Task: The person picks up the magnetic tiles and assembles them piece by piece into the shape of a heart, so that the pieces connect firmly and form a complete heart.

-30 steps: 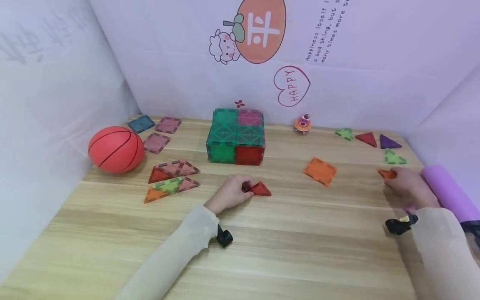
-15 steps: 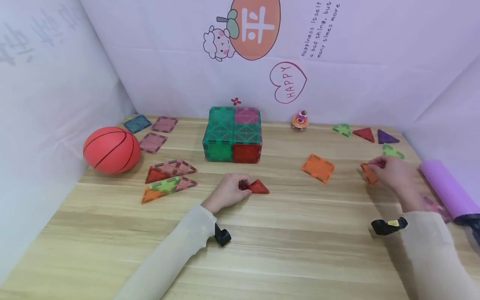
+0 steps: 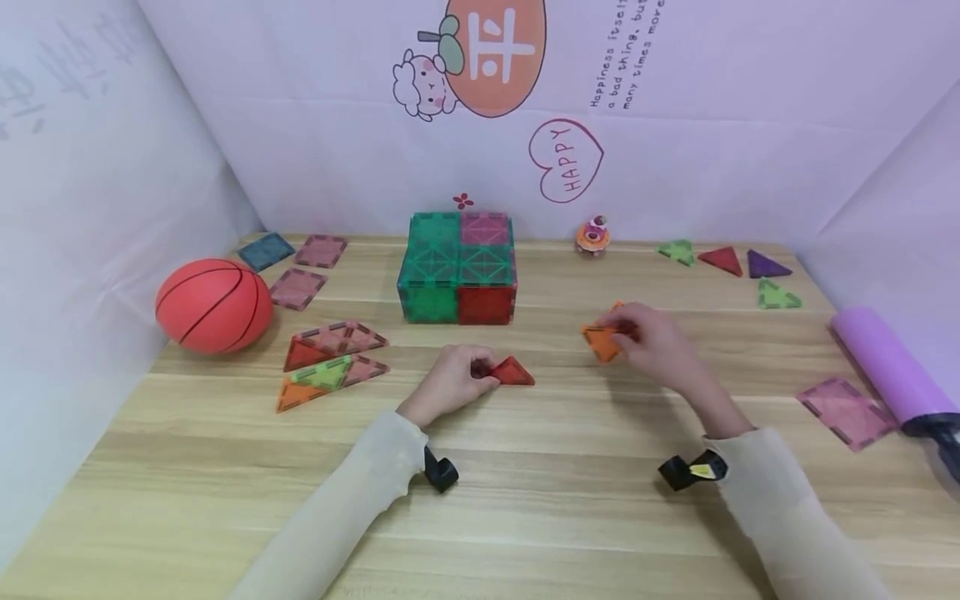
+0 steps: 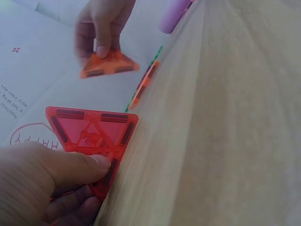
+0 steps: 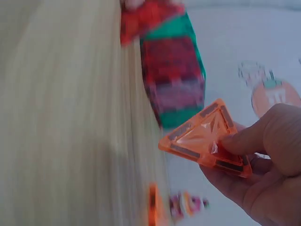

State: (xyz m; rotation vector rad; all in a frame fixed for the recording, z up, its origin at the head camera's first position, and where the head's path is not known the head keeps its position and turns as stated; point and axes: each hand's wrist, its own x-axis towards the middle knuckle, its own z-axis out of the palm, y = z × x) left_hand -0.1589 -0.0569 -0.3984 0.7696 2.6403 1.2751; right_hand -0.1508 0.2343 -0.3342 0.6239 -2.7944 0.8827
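In the head view my left hand [image 3: 453, 379] pinches a red triangular magnetic tile [image 3: 513, 372] upright at mid-table. The left wrist view shows the thumb flat against the red tile [image 4: 96, 125], its edges lined with dark magnets. My right hand [image 3: 656, 342] holds an orange triangular magnetic tile [image 3: 600, 342] between thumb and fingers, raised off the table. That orange triangle [image 5: 202, 139] is tilted in the right wrist view. Beneath the right hand lies an orange square tile [image 4: 145, 84], mostly hidden by the hand in the head view.
Behind the left hand stands a green and red tile box [image 3: 457, 275]. Tile rows [image 3: 330, 375] and a red basketball [image 3: 215, 306] lie left. At right are several triangles [image 3: 722, 260], a pink square tile [image 3: 847, 412] and a purple cylinder [image 3: 892, 367]. A small figurine [image 3: 593, 237] stands at the back.
My right hand has carried the orange triangle leftward from the right side to over the orange square, uncovering the pink square tile. The left hand keeps its hold on the red tile.
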